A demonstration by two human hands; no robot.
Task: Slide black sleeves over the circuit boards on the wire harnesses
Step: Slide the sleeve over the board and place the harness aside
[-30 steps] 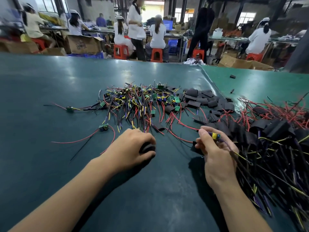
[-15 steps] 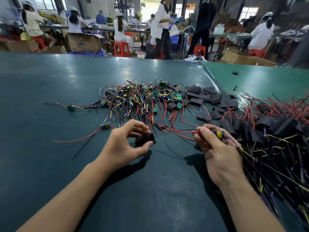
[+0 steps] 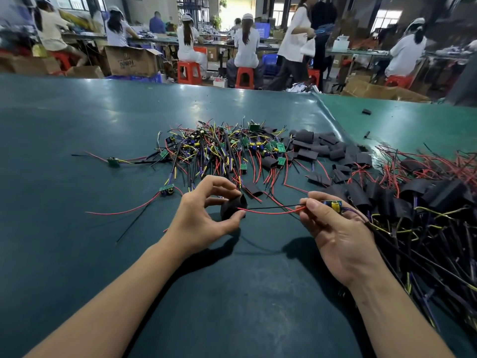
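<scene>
We are at the threading step. Our left hand [image 3: 204,215] pinches a black sleeve [image 3: 233,207] just above the bench [image 3: 77,254]; our right hand [image 3: 335,233] grips the circuit board [image 3: 331,204], its red wire [image 3: 271,212] and black wire [image 3: 273,208] entering the sleeve mouth. Next, we judge, draw the sleeve along the wires over the board, keeping both leads together.
</scene>
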